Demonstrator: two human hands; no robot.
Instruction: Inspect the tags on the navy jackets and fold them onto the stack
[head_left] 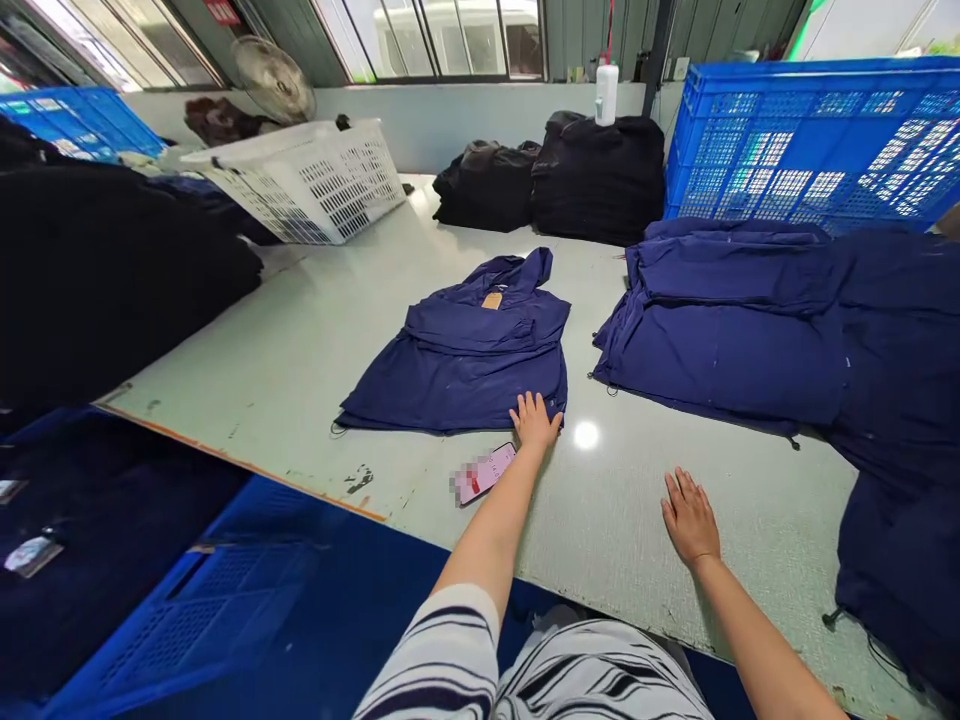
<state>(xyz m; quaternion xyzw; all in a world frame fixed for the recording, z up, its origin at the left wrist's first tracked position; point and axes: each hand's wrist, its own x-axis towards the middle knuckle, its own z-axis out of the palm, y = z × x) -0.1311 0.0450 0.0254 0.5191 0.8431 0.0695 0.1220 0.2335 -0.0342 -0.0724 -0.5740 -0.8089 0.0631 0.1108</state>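
Note:
A navy hooded jacket (465, 365) lies folded on the pale worktable (600, 530), its hood toward the back and a tan tag (492, 300) at the neck. My left hand (535, 420) rests with fingers spread on the jacket's lower right corner. Beside that forearm, a phone (487, 473) with a pink screen lies on the table, partly blurred. My right hand (691, 518) lies flat on the bare tabletop, holding nothing. To its right are more navy jackets (742, 350), laid out in overlapping piles with cord ends at their hems.
A black garment heap (112, 270) covers the table's left end. Behind stand a white basket (322, 180), black folded stacks (600, 180), a white bottle (607, 92) and a blue crate (810, 140). Another blue crate (187, 610) sits below the front edge.

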